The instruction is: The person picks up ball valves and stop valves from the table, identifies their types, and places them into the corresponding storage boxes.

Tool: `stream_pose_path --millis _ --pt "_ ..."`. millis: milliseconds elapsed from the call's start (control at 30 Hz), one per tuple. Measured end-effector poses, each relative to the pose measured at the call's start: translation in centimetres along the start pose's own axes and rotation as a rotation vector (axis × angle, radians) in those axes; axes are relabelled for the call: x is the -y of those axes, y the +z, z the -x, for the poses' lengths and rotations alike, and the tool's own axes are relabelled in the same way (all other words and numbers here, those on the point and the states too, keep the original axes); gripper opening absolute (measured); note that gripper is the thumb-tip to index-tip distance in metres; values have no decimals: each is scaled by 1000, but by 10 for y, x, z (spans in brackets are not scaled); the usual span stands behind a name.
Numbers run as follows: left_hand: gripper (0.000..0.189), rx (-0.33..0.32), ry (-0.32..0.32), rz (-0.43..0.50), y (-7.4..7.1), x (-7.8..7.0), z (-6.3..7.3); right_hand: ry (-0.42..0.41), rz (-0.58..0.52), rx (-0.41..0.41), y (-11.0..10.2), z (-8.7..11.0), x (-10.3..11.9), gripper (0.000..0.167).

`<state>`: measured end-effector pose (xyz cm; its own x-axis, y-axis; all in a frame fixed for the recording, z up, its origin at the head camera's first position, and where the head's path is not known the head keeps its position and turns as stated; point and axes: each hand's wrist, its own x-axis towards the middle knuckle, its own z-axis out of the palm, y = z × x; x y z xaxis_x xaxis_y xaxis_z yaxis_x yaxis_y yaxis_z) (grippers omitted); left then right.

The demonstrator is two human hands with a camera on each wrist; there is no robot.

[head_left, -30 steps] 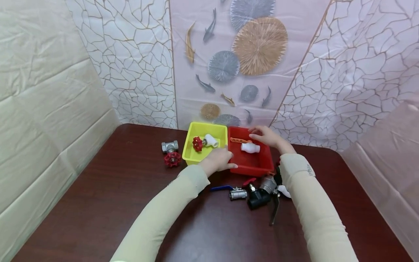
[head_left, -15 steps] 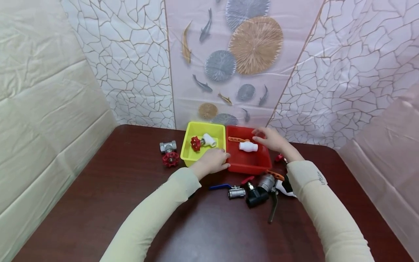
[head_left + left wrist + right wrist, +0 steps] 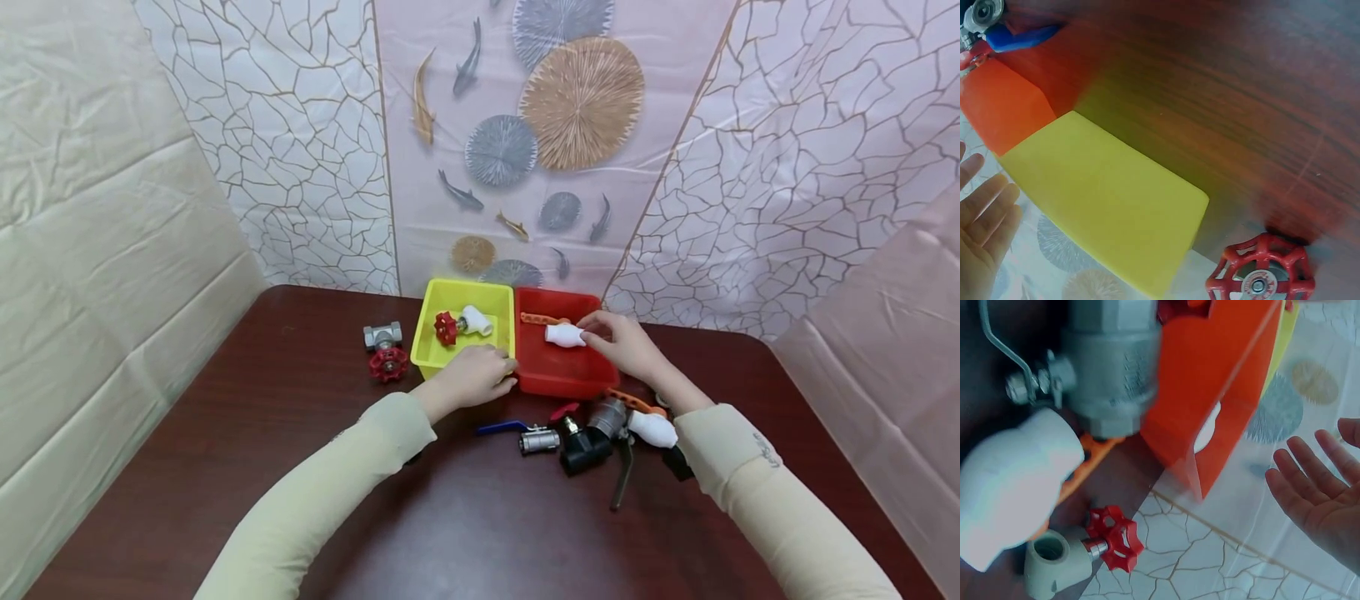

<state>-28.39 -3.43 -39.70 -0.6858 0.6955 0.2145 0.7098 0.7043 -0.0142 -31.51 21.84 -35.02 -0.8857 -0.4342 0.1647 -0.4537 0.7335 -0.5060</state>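
Note:
My left hand (image 3: 474, 375) is over the front right corner of the yellow bin (image 3: 426, 337), its fingers loosely extended at the rim. Inside that bin lies a white valve (image 3: 477, 321) with a red handwheel (image 3: 446, 328). My right hand (image 3: 624, 343) reaches over the right side of the red bin (image 3: 566, 385). Its thumb and fingertips are right at the end of a white ball valve (image 3: 564, 335) with an orange lever (image 3: 542, 318). In the right wrist view the fingers (image 3: 1313, 472) are spread apart, with nothing seen between them.
Left of the bins stands a metal gate valve (image 3: 383, 336) with a red handwheel (image 3: 388, 364). In front lie a blue-lever ball valve (image 3: 538, 440), a black valve (image 3: 585, 450), a larger metal valve (image 3: 606, 414) and another white ball valve (image 3: 652, 428). A patterned cloth hangs behind.
My right hand has lowered toward the end of the white ball valve in the red bin. My left hand has drawn back left, from the red bin's front edge to the yellow bin's corner.

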Motion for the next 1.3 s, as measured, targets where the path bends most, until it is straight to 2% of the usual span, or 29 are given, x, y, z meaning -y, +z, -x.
stream_pose_path --millis 133,500,733,833,933,1300 --pt "18 -46 14 15 0 1 5 2 -18 -20 3 9 4 24" --pt "21 -129 2 70 -2 7 25 -3 -23 -72 9 36 7 20" --pt "20 -260 -45 102 -14 19 44 17 -31 -92 12 55 4 21" --pt "19 -319 -69 92 -20 28 53 35 -48 -101 14 59 1 21" --pt "18 -353 -108 104 -24 36 62 42 -66 -102 16 61 -1 22" --pt "29 -292 -285 176 -24 53 89 34 -40 -112 20 69 -1 19"
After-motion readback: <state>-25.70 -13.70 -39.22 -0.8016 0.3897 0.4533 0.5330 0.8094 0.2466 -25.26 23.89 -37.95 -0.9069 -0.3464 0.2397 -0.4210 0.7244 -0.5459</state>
